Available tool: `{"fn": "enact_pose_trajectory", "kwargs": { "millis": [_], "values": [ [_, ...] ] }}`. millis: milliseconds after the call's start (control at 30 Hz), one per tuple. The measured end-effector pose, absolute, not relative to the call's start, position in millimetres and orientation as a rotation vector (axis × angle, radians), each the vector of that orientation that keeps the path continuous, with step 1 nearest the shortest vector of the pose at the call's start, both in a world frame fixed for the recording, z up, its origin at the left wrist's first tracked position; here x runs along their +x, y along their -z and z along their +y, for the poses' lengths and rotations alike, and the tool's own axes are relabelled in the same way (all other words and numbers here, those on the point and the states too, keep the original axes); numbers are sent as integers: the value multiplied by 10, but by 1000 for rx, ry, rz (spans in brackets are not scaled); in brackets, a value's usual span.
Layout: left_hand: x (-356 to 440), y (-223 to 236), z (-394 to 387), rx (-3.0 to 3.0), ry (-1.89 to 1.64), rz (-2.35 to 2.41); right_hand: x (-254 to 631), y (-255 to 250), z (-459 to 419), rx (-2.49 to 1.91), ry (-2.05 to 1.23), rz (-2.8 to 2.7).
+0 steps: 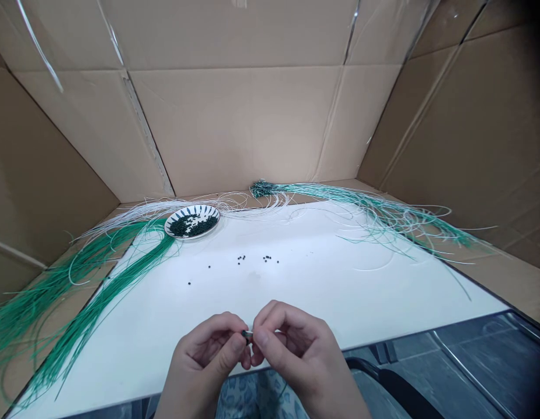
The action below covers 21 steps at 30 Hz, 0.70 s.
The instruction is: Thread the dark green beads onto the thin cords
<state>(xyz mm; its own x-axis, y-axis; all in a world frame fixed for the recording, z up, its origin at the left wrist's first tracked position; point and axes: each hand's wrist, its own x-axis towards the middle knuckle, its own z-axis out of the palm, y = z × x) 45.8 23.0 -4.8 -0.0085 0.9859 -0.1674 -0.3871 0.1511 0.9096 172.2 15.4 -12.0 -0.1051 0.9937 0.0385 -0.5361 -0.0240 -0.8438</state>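
Observation:
Just above the table's front edge, my left hand (211,349) pinches a small dark bead (244,334) between thumb and index finger. My right hand (298,346) is closed too, its thumb and fingertips pinching a thin whitish strand (250,332) that meets the bead. The fingertips of both hands nearly touch and hide most of the bead and strand, so whether the strand passes through it cannot be made out. Several loose dark beads (241,258) lie scattered on the white tabletop (305,279) beyond my hands.
A striped plate (215,212) of dark beads stands at the back left. Long green strands (134,267) spread left of it, with white strands (156,206) behind. A green-and-white bundle (361,201) stretches along the back right. Cardboard walls (235,128) enclose the table.

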Motion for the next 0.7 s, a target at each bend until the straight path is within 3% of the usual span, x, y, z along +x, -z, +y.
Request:
{"fn": "enact_pose_trajectory", "kwargs": {
  "millis": [400, 700],
  "values": [
    [447, 74, 201, 1106, -1462, 1052, 1768, 109, 175, -773, -1508, -923],
    [396, 44, 211, 1203, -1370, 1063, 1831, 129, 169, -838, -1509, -984]
  ]
}}
